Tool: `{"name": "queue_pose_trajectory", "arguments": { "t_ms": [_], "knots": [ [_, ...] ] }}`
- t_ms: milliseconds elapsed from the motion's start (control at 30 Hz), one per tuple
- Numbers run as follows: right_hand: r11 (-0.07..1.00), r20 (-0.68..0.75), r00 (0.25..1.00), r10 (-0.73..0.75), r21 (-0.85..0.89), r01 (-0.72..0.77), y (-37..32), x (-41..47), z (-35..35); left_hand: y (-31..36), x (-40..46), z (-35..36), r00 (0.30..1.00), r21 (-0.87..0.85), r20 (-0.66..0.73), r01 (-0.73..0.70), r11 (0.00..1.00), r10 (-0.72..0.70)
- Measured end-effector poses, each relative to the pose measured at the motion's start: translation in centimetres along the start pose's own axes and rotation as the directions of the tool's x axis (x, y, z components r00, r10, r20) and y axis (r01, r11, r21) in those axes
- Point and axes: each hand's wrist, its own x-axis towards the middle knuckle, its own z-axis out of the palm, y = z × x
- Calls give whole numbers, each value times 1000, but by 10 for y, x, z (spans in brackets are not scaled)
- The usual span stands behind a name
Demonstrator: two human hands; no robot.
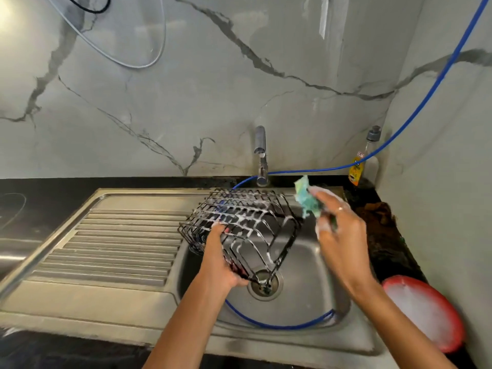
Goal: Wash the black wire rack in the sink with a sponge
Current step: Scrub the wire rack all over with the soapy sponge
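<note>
The black wire rack, streaked with white foam, stands tilted in the steel sink, one corner down by the drain. My left hand grips its near left side, fingers curled round the wires. My right hand is raised just right of the rack, soapy, and pinches a green sponge that is off the rack, a little above its right edge.
A tap stands behind the sink. A blue hose runs from the wall and loops in the basin. A ribbed drainboard lies left. A red bowl of suds and a dish-soap bottle are right.
</note>
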Motion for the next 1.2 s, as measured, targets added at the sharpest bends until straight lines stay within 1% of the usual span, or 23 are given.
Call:
{"name": "queue_pose_trajectory", "arguments": {
  "t_ms": [33,67,100,133,167,200,267,333,400,467,500,533,600,667,700,733,800,833,900,933,1000,1100,1200],
  "knots": [
    [1000,75,997,-7,-19,9,-3,9,4,-3,-1,-2,1000,43,-3,2,999,-1],
    [999,166,986,24,-45,-17,-1,19,9,-5,0,-4,1000,79,10,-3,997,2],
    [993,239,965,111,-68,-97,5,29,14,-6,-2,-7,1000,106,10,-14,994,14],
    [971,281,930,239,-60,-232,12,37,18,-7,1,-12,999,129,3,-36,991,35],
    [924,304,878,369,-12,-383,22,45,21,-7,1,-16,998,150,7,-58,987,58],
    [845,324,816,479,82,-529,30,51,24,-7,3,-21,997,180,13,-78,980,77],
    [634,406,683,607,271,-725,47,55,27,-5,7,-29,993,234,4,-116,965,118],
    [504,502,587,635,308,-807,50,49,27,-4,6,-32,990,273,22,-140,952,139],
    [440,599,519,609,289,-850,47,40,27,-4,4,-31,986,290,50,-165,943,157],
    [373,664,474,578,302,-877,40,34,27,-5,3,-29,984,304,111,-165,939,137],
    [337,686,474,552,336,-879,40,33,28,-4,4,-27,984,317,130,-159,935,123],
    [263,732,472,491,392,-881,37,33,27,-3,6,-24,983,331,138,-161,930,121],
    [139,747,498,441,492,-860,32,37,28,-1,5,-18,980,339,136,-183,923,144],
    [160,695,543,471,538,-828,25,44,26,3,7,-14,965,352,123,-260,899,231],
    [224,678,570,464,532,-816,25,48,28,6,7,-11,948,345,138,-318,883,287],
    [276,684,574,450,505,-818,14,49,29,8,6,-9,931,341,167,-364,867,325],
    [407,687,583,433,428,-807,7,46,34,9,2,-1,921,384,216,-385,840,323],
    [465,668,606,433,410,-785,9,44,37,8,-3,6,921,440,238,-384,811,307],
    [511,639,627,445,394,-764,12,40,37,1,-10,15,920,559,281,-389,732,274],
    [495,639,628,445,409,-767,9,39,34,-4,-10,18,918,603,304,-392,695,254],
    [461,634,640,433,454,-762,6,42,32,-15,-8,18,922,641,326,-379,667,211],
    [437,618,646,449,479,-761,8,46,32,-28,-8,19,913,588,339,-394,706,227],
    [431,644,621,446,454,-780,2,44,31,-35,-8,18,894,529,351,-435,728,279]
  ]
}}
